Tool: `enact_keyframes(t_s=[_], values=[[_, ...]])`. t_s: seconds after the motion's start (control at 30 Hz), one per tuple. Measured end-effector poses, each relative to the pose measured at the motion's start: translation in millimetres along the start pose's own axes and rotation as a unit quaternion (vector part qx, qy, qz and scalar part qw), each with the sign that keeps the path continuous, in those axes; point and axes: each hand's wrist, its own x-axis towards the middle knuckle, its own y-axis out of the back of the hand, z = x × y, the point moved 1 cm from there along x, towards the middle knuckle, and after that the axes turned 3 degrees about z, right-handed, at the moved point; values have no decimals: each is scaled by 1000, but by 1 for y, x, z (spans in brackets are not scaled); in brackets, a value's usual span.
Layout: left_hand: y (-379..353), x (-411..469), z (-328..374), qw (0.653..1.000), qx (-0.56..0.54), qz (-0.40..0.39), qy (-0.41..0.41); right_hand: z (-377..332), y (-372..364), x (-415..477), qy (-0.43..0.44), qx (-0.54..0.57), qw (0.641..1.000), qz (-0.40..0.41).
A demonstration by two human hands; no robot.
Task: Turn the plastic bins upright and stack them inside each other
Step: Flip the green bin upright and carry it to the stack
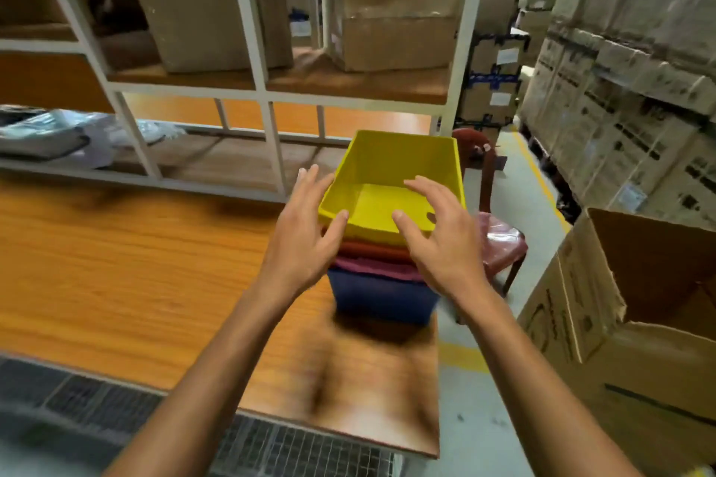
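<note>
A stack of upright plastic bins stands near the right edge of the wooden table (116,275). The yellow bin (403,170) is on top, nested in a red bin (372,249), then a pink bin (372,268), with a blue bin (383,298) at the bottom. My left hand (306,228) has its fingers spread at the yellow bin's near left corner, thumb on the rim. My right hand (438,232) hovers with fingers apart over the near right rim. Neither hand closes around a bin.
A white metal shelf rack (255,50) with cardboard boxes stands behind the table. A red chair (499,240) sits right of the stack. An open cardboard box (635,321) and stacked cartons (627,89) line the right side. A metal grate (116,410) lies below the table's front edge.
</note>
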Motion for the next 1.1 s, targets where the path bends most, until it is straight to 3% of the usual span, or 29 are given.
enact_keyframes(t_s=[0.13,0.27,0.63,0.97,1.1], values=[[31,-73,-5,995,1,83,61,-20,-27,-59,-30,156,986,51],[56,-146,-27,980,7,146,137,-38,-68,-112,-40,215,975,-38],[136,-285,-130,894,28,261,363,-97,-221,-193,14,205,933,-294],[270,-337,-245,863,81,280,412,-217,-392,-227,85,193,884,-417],[319,-348,-285,849,102,302,422,-264,-447,-235,70,211,866,-448]])
